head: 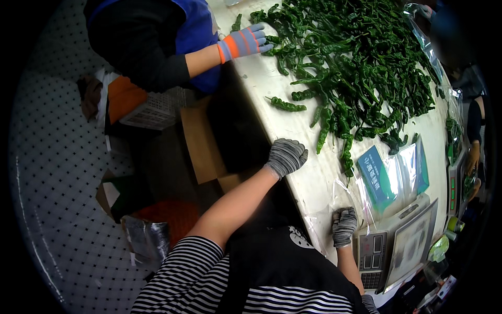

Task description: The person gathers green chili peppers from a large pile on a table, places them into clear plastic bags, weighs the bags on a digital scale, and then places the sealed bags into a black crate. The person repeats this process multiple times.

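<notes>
My left hand (288, 157), in a grey striped knit glove, rests with curled fingers at the near edge of the white table (257, 90); whether it holds anything cannot be told. My right hand (344, 226), gloved alike, has bent fingers at a clear plastic bag (339, 194), beside a digital scale (372, 251); its grip is unclear. A large heap of wrinkled green peppers (361, 66) covers the far part of the table. One loose pepper (288, 104) lies apart, nearer my left hand. Printed plastic bags (392, 176) lie between the peppers and the scale.
A co-worker's gloved hand (245, 42) rests at the table edge by the peppers. Below the table stand an open cardboard box (202, 145) and a white plastic crate (155, 112). Across the table are another person's hands (473, 157) and a second scale (453, 188).
</notes>
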{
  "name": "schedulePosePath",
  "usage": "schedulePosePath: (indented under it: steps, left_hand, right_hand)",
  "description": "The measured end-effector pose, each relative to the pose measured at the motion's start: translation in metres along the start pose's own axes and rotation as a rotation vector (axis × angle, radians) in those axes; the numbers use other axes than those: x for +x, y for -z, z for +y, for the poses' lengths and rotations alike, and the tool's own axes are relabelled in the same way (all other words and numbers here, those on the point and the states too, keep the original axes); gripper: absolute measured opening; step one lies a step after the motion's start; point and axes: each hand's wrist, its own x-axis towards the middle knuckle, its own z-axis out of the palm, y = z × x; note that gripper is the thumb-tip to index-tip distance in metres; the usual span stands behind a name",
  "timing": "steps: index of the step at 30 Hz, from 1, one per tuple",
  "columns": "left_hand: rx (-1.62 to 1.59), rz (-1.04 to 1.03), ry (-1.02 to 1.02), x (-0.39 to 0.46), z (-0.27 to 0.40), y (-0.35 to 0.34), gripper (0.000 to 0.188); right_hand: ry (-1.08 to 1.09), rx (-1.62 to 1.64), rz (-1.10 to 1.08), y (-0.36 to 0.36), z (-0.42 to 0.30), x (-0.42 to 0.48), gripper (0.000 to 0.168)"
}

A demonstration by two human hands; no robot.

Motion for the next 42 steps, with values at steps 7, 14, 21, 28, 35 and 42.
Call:
schedulePosePath:
  steps: [7,14,21,28,35,42]
  left_hand:
    - [0.014,-0.003,0.003,0.000,0.000,-0.003,0.028]
    - [0.022,0.005,-0.014,-0.002,0.002,0.003,0.026]
    - [0.002,-0.036,-0.037,0.000,-0.001,-0.002,0.029]
    - [-0.919,-0.375,0.095,0.005,-0.001,0.017,0.020]
    - [-0.903,-0.962,-0.634,0.044,0.041,0.087,0.101]
    - [-1.603,-1.033,-0.243,0.047,0.056,0.071,0.036]
  right_hand:
    - [0.007,-0.014,-0.022,0.000,0.001,-0.002,0.012]
    - [-0.100,-0.058,-0.040,-0.006,-0.002,-0.001,0.011]
    - [-0.133,0.027,-0.065,0.001,0.002,-0.001,0.014]
    - [-0.469,0.408,0.245,0.068,0.007,0.004,0.008]
    - [-0.382,0.190,0.587,0.123,-0.050,0.054,0.005]
    - [-0.380,-0.093,0.774,0.056,-0.111,0.118,0.010]
